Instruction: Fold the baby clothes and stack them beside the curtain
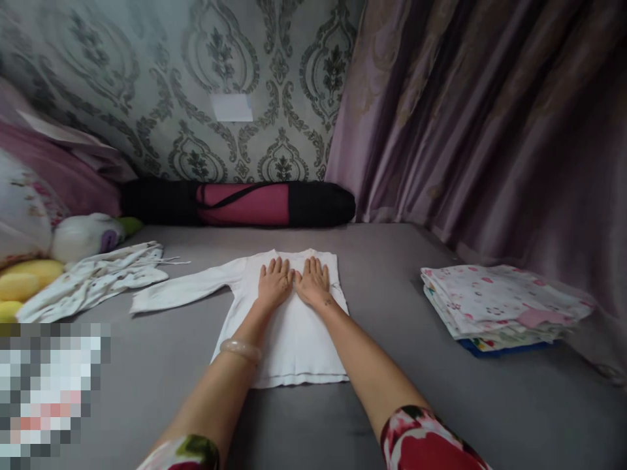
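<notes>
A white long-sleeved shirt (289,339) lies flat on the grey bed surface, its neckline toward the wall. One sleeve stretches out to the left; on the right side no sleeve sticks out, and that edge runs straight. My left hand (275,281) rests palm down on the upper part of the shirt, fingers extended. Beside it, my right hand (313,281) also lies flat on the cloth, fingers pointing away from me, the thumbs close together. A pale bangle (241,350) circles my left forearm.
To the right sits a stack of folded patterned clothes (504,300). At left lie a crumpled white spotted garment (108,281), a white plush toy (83,238) and yellow plush pieces (29,281). A long black and pink bag (245,203) runs along the wall. Purple curtains (416,117) hang at right.
</notes>
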